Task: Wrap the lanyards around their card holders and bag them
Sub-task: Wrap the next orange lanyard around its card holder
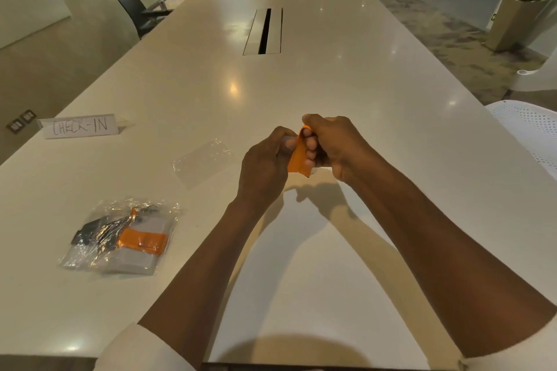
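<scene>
- Head view puts your two hands together above the white table (346,48), and the orange lanyard (297,158) is caught between them.
- Your left hand (265,166) curls its fingers toward the right, and the thumb and fingertips pinch the lanyard's left face.
- The lanyard runs as a flat orange band from the top of the grip down to a loose end just below your fingers; it hangs clear of the table surface.
- Your right hand (331,144) is clenched over the band's upper end, and its fingers (310,153) press against the orange strip from the right. You cannot tell whether a card holder is inside this grip; the hands hide it.
- Far left of the grip and beyond it, a folded paper sign (80,127) reading "CHECK-IN" stands on the table.
- Left of the grip and nearer to you, a filled clear bag (120,235) lies flat; an orange lanyard wrapped round a pale card holder and a dark item show through the crinkled plastic.
- Just left of your left hand, between it and the sign, an empty clear bag (203,161) lies flat on the table, apart from the filled one.
- Well beyond the grip, a cable slot (265,31) sits in the table's middle.
- Right of the grip, a white perforated chair (530,126) stands at the table's edge.
</scene>
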{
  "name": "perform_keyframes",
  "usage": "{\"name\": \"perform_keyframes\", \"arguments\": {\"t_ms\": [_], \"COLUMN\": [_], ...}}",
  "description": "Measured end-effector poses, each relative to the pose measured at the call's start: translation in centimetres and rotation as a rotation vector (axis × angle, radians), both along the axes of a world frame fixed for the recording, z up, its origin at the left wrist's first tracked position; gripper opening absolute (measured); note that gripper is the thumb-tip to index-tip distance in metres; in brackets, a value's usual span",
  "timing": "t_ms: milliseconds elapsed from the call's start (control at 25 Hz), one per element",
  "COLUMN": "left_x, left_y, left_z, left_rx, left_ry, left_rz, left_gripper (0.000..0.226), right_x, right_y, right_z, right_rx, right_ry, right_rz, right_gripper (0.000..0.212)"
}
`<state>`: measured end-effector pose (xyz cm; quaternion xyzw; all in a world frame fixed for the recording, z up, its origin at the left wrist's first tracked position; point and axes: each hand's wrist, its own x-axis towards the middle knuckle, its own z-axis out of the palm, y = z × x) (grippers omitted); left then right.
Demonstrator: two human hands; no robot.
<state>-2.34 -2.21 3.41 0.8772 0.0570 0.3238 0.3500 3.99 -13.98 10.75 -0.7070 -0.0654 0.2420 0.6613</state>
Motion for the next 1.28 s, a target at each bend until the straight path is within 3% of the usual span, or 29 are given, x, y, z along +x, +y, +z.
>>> {"name": "perform_keyframes", "arguments": {"t_ms": [160,280,360,480,680,800,1000,1120,1280], "left_x": [-1.0,-1.8,-2.0,-2.1,-1.8,-1.6,-1.7,-1.6,-1.9], "left_y": [-1.0,-1.0,-0.7,-1.0,-1.1,-1.0,-0.6,0.8,1.9], "left_z": [-0.4,-0.7,-1.0,-0.5,-0.6,-1.3,-1.0,-1.3,-1.3], "left_rx": [0.004,0.075,0.140,0.162,0.029,-0.065,-0.056,-0.107,-0.282], "left_ry": [0.041,0.043,-0.015,-0.062,-0.051,-0.066,0.059,0.086,0.081], "left_rz": [-0.013,-0.019,0.052,0.158,0.203,0.129,0.020,0.103,0.157], "left_gripper": [0.020,0.025,0.023,0.013,0.022,0.021,0.018,0.030,0.030], "right_x": [-0.1,0.3,0.2,0.0,0.5,1.2,2.3,2.1,1.1], "right_y": [0.0,-0.5,-0.8,-1.5,-2.5,-2.5,-1.9,-1.1,0.2], "right_z": [-0.6,-0.8,-1.1,-2.1,-1.4,-0.8,-2.3,-3.7,-5.8], "right_rx": [0.098,0.136,0.151,0.035,-0.364,-0.552,-0.593,-0.394,-0.133], "right_ry": [0.078,0.161,0.132,-0.143,-0.676,-0.829,-0.804,-0.668,-0.460], "right_rz": [-0.001,0.123,0.209,0.305,0.370,0.374,0.416,0.361,0.299], "right_gripper": [0.037,0.051,0.041,0.023,0.019,0.020,0.017,0.012,0.013]}}
